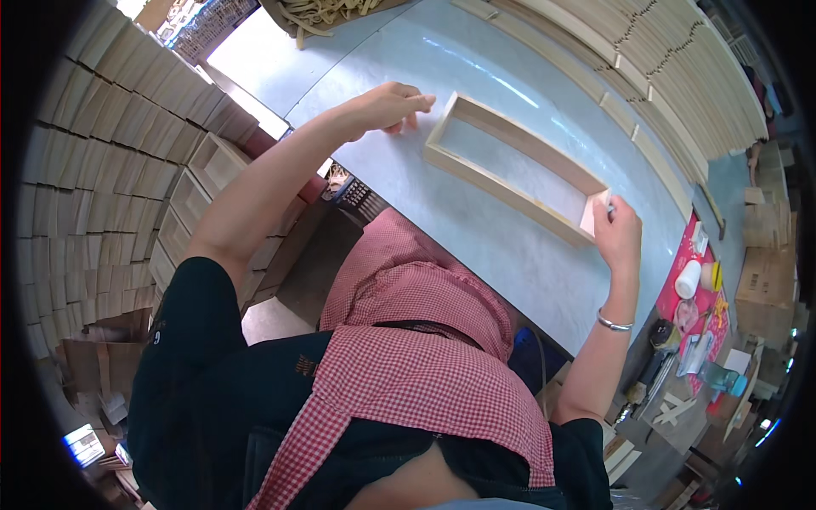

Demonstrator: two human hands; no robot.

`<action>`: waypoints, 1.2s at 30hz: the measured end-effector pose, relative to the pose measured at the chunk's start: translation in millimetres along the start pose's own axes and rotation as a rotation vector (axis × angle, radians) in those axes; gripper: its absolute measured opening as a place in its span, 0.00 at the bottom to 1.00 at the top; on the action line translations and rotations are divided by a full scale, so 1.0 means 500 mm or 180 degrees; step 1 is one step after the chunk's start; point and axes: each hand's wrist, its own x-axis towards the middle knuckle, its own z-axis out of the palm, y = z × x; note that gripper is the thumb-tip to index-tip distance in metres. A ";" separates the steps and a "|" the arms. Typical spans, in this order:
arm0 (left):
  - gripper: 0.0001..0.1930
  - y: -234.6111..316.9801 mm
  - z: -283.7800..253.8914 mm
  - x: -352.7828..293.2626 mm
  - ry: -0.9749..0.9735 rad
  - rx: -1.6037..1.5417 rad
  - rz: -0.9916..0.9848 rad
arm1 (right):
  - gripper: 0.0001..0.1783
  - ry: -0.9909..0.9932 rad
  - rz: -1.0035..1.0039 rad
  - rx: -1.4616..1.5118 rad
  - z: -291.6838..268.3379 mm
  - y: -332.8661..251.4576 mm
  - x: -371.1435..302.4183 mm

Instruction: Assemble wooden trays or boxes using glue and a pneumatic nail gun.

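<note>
A long, narrow, rectangular wooden frame [518, 189] lies slantwise on the pale table, and the tabletop shows through its middle. My right hand [618, 231] is closed on its right end, fingers over the short end wall. Just off the other end, my left hand [393, 108] hovers above the table with loosely bent, parted fingers. It holds nothing that I can see, and a small gap separates it from the frame.
Wooden strips [612, 106] lie along the table's far side beside stacked thin boards [705, 85]. A container of wood offcuts [327, 10] stands at the back. Stacked wooden pieces [93, 178] wall the left. On the right are a white bottle [688, 279] and a hammer [712, 211].
</note>
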 end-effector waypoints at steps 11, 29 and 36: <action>0.21 -0.002 0.080 0.028 0.0640 -0.0728 0.0641 | 0.13 0.0599 0.0092 0.1882 0.053 0.046 0.038; 0.17 -0.028 0.091 -0.030 0.1681 -0.0683 0.0772 | 0.22 0.2217 0.0038 -0.0338 -0.006 0.357 0.018; 0.11 -0.124 0.102 -0.159 0.2291 -0.1871 0.0221 | 0.43 0.0370 0.2655 -0.1448 -0.161 0.622 -0.039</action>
